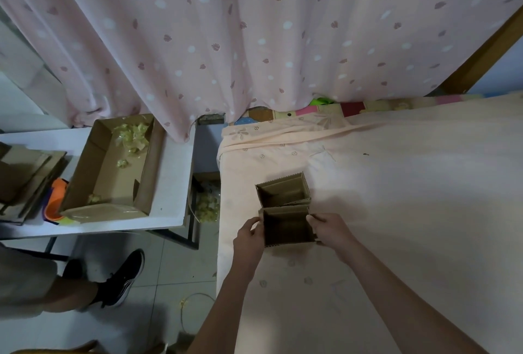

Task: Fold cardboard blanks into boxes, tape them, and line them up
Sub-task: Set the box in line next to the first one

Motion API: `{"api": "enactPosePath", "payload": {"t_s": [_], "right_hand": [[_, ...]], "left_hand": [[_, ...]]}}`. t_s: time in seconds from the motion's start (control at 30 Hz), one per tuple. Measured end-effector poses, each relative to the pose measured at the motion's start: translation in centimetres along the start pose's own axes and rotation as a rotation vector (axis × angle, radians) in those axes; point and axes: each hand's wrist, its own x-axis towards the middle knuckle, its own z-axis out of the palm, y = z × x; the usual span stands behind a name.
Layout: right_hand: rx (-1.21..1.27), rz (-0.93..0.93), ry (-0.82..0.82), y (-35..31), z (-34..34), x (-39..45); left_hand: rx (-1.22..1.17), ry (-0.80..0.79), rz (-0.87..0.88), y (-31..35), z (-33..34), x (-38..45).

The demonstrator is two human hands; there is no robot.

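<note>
Head view: two small boxes on the bed (396,183).
Near box (287,229): between both hands.
Left hand (249,236): grip clamped on its left wall.
Right hand (329,229): grip clamped on its right wall.
Far box (283,191): touching, straight ahead; both hands equally near.

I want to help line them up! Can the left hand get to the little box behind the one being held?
Probably yes. The left hand grips the near box, and the far box sits just beyond it on the bed, nothing between.
</note>
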Motion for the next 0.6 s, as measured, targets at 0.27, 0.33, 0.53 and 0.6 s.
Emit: {"api": "enactPosePath", "payload": {"t_s": [0.27,0.33,0.53,0.6], "right_hand": [[0.034,0.009,-0.019,0.4,0.2,0.3],[0.024,0.021,-0.037,0.2,0.3,0.1],[-0.082,-0.011,-0.001,-0.4,0.8,-0.9],[-0.153,-0.015,0.018,-0.8,0.7,-2.0]], "left_hand": [[0.038,-0.026,0.024,-1.1,0.7,-0.2],[0.055,-0.035,0.007,-1.2,0.7,-0.3],[0.138,-0.039,-0.004,-1.3,-0.1,-0.9],[0.190,-0.040,0.001,-1.2,-0.4,-1.4]]}}
